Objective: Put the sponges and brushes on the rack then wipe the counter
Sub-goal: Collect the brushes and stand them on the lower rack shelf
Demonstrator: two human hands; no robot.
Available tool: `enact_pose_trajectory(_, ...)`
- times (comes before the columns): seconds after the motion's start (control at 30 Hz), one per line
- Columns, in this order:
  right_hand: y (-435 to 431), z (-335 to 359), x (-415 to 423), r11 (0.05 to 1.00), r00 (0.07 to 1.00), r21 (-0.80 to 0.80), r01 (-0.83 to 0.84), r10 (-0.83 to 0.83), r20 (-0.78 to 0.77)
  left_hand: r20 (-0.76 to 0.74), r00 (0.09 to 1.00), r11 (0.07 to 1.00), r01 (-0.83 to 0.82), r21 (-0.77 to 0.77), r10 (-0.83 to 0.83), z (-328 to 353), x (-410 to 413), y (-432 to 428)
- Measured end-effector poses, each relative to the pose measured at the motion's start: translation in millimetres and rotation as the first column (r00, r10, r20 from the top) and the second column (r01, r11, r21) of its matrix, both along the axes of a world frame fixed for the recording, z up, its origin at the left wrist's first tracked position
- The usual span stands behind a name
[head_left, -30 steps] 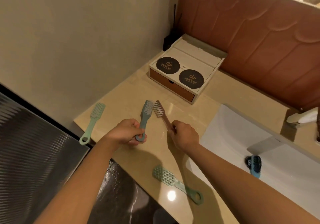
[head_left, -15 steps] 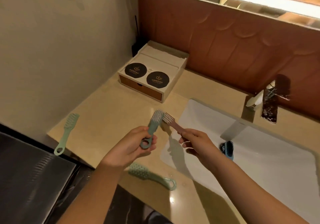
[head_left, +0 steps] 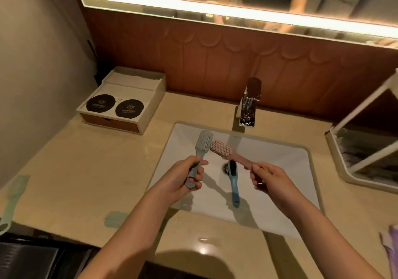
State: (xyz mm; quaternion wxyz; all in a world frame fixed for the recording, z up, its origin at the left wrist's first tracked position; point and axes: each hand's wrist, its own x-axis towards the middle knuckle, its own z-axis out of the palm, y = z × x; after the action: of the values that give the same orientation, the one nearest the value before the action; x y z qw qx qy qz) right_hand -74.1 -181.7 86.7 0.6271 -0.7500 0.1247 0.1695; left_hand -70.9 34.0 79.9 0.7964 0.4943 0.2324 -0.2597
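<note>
Two brushes were held over the sink (head_left: 280, 171) as I watched. The left hand (head_left: 183, 179) had its fingers wrapped round the handle of the grey-green brush (head_left: 201, 147), and the right hand (head_left: 269, 177) gripped the end of the pink brush (head_left: 228, 152), their heads just beside each other. A blue brush (head_left: 233, 181) lay in the basin. On the counter (head_left: 86, 171), a pale green brush (head_left: 13, 199) lay far left and a second green brush (head_left: 116, 219) was half hidden by the left forearm. The rack (head_left: 366, 149) stood at the right.
</note>
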Motion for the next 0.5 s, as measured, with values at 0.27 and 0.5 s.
enact_pose_trajectory(0.27,-75.3,3.9,-28.0,0.999,0.998,-0.028,-0.043,0.044,0.043,0.022,0.998,0.991,-0.053,0.124,0.051,15.7,2.4,-73.3)
enact_pose_trajectory(0.5,-114.9,0.9,-41.3,0.991,0.995,0.089,-0.097,0.1,-0.022,0.102,0.98,0.951,0.134,0.28,-0.168,18.6,-0.5,-111.2)
